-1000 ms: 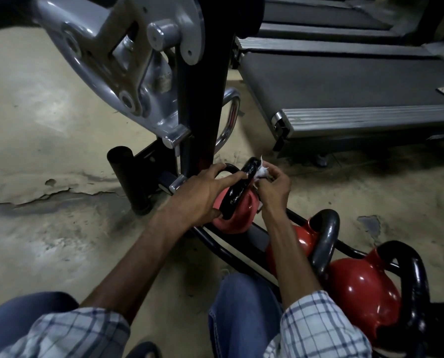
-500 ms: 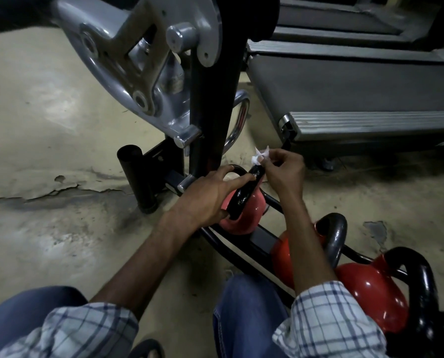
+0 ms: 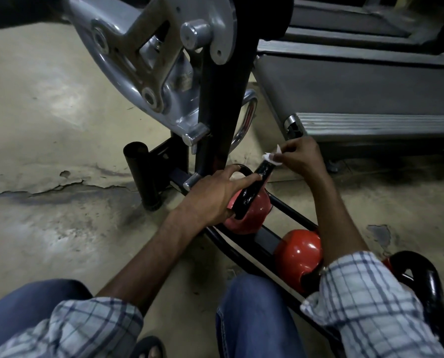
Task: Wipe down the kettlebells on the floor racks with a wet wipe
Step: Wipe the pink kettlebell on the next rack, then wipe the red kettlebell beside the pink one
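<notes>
A small red kettlebell (image 3: 251, 215) with a black handle sits at the far end of a low black floor rack (image 3: 254, 251). My left hand (image 3: 215, 197) grips the near side of its handle, thumb laid along the bar. My right hand (image 3: 300, 158) pinches a small white wet wipe (image 3: 272, 157) against the top end of the handle. A second red kettlebell (image 3: 297, 253) sits in the rack behind my right forearm. A third one shows only its black handle (image 3: 427, 282) at the right edge.
A black upright post (image 3: 220, 99) and grey metal linkage (image 3: 148, 60) of a gym machine stand right behind the rack. A short black tube (image 3: 140, 174) stands on its base. A treadmill deck (image 3: 370, 99) lies at right. The concrete floor (image 3: 48, 125) is cracked and peeling.
My right hand has slid the wipe up the handle from near the red body to its top end. My left hand has kept its grip. The camera has moved closer.
</notes>
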Tool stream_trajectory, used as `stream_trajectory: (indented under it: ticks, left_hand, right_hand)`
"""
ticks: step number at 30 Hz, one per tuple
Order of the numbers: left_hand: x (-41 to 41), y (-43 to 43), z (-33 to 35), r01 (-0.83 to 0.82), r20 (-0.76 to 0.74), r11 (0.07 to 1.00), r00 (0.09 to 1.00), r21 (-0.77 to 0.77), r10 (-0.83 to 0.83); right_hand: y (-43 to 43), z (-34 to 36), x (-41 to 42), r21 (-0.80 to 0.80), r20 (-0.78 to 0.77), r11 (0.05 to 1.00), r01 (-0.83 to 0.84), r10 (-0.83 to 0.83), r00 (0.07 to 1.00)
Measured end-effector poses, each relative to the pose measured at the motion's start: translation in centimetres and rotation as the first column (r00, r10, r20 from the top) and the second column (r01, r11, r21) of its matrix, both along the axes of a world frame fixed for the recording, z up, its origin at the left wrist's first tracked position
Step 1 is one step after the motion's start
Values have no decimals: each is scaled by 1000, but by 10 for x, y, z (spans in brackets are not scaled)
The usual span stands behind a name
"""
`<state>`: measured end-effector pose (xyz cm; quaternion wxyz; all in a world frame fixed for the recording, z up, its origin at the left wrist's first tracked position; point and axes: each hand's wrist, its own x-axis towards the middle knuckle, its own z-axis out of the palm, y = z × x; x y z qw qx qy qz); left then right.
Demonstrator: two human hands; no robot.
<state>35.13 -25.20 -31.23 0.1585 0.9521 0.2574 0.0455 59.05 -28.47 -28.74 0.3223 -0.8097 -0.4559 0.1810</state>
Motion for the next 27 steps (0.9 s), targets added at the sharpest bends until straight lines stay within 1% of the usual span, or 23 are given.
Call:
stream_trajectory:
  ticks: [2, 3, 4, 5, 7, 9, 10, 11, 12, 14, 15, 16, 18, 20, 24, 25, 26, 27]
  left_hand:
    - [-1, -1, 0, 1, 12, 1000, 1000, 6, -1]
    - [-1, -1, 0, -2, 14, 1000, 1000, 13, 2]
    - [-1, -1, -1, -6, 14, 1000, 1000, 21, 6]
    - [-1, -1, -1, -11, 17, 1000, 1000, 28, 10]
    - [-2, -2, -3, -20, 26, 999, 999, 39, 19]
    - [-3, -4, -4, -34, 35, 998, 999, 54, 32]
    - [-4, -4, -4, -44, 39, 997, 998, 57, 42]
    - [-5, -5, -5, -59, 39, 997, 998, 50, 57]
    - [-6, -5, -4, -80, 40, 996, 996, 41, 78]
    - [-10, -6, -3, -145, 53, 989, 988, 29, 143]
    - [-11, -7, -2, -177, 60, 984, 983, 27, 175]
    - [-12, -7, -2, -203, 65, 979, 977, 30, 201]
    - [-14, -8, -1, -245, 85, 968, 967, 56, 240]
    - [-15, -7, -2, -279, 108, 957, 957, 76, 270]
    - [-15, -7, -3, -293, 136, 955, 949, 54, 284]
    - [-14, -7, -3, -281, 148, 958, 951, 50, 271]
    - [-13, -7, -3, -265, 153, 963, 955, 46, 256]
    - [-12, -7, -3, -241, 149, 970, 961, 42, 232]
  right_hand:
    - [9, -5, 9, -71, -113, 997, 27, -35, 993]
    - [14, -7, 12, -113, -165, 993, 16, -34, 986]
    - [16, -6, 14, -152, -175, 988, -16, -11, 985]
    - [18, -2, 15, -196, -140, 978, -65, 37, 989]
    - [23, 12, 12, -279, -17, 938, -203, 207, 978]
    - [26, 32, 1, -368, 0, 862, -349, 375, 927]
    - [29, 38, -5, -404, 12, 825, -396, 437, 899]
    - [34, 39, -9, -428, 38, 810, -401, 460, 887]
    - [39, 38, -11, -443, 106, 815, -374, 462, 880]
    - [47, 36, -19, -496, 305, 826, -270, 456, 836]
    - [48, 34, -24, -517, 381, 828, -218, 450, 808]
    - [48, 32, -28, -532, 402, 825, -191, 444, 801]
    - [41, 33, -47, -543, 363, 807, -232, 474, 802]
    - [25, 30, -72, -513, 362, 802, -306, 525, 770]
    - [-22, 13, -108, -352, 484, 883, -311, 456, 747]
    - [-33, 8, -110, -288, 491, 902, -321, 427, 759]
    - [-43, 3, -109, -181, 469, 927, -328, 374, 800]
    - [-52, -2, -105, -43, 409, 950, -309, 298, 862]
